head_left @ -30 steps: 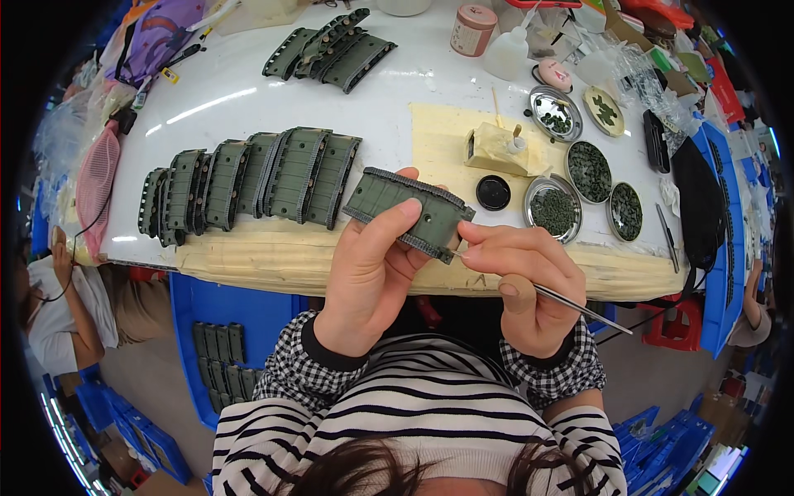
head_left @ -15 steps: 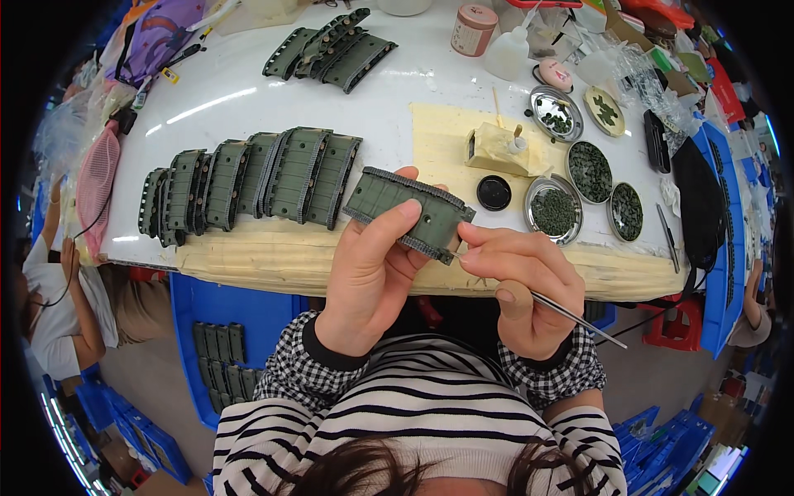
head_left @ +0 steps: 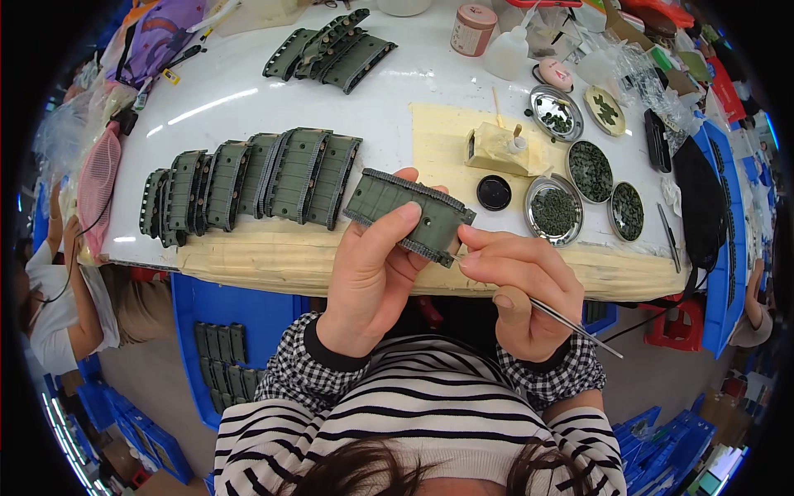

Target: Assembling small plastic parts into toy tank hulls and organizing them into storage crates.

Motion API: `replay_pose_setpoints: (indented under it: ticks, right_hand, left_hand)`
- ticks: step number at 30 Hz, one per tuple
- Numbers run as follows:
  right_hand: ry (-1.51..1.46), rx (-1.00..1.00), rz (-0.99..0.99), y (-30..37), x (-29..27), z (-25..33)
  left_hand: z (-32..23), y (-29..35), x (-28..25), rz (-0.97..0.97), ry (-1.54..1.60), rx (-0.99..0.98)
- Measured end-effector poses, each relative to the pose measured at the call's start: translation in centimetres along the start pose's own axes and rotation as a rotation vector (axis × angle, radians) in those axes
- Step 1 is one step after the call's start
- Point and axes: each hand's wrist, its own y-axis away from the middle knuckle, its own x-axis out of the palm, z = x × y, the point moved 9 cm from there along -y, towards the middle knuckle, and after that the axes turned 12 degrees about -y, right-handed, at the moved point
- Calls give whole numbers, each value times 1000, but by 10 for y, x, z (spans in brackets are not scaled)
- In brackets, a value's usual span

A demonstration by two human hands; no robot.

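My left hand (head_left: 364, 285) grips a dark green model tank hull (head_left: 393, 197) with ridged tracks along both long sides. The thumb presses on its flat face, near a small round hole, and the other fingers are behind it. My right hand (head_left: 538, 289) is closed around slim metal tweezers (head_left: 576, 329), whose back end sticks out toward the lower right. Their tip is at the hull's right end, by the lower track corner; whether it pinches a small part cannot be made out. A bandage-like wrap (head_left: 513, 306) covers one right fingertip.
Similar hulls (head_left: 298, 178) stand in a row at left, with more (head_left: 331, 50) behind. Round tins of small green parts (head_left: 554, 209) sit at right, near a wrapped block (head_left: 504, 149) and a black lid (head_left: 494, 193). A blue tray (head_left: 186, 331) holds hulls below the table edge.
The tweezers' back end has shifted slightly left and down as my right hand tilts a little. The hull and my left hand stay nearly still.
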Motion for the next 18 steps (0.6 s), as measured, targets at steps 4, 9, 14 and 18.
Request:
replay_pose_setpoints:
  ticks: [4, 9, 14, 18]
  right_hand:
    - [3, 4, 4, 0, -1, 0]
    - [-69, 23, 1, 3, -4, -3]
    - [-178, 14, -179, 12, -23, -7]
    - [-181, 18, -342, 17, -36, -11]
  left_hand:
    - [0, 0, 0, 1, -16, -3]
    - [2, 0, -1, 18, -30, -9]
    - [-2, -1, -1, 59, -63, 6]
    - [-9, -1, 9, 197, 65, 43]
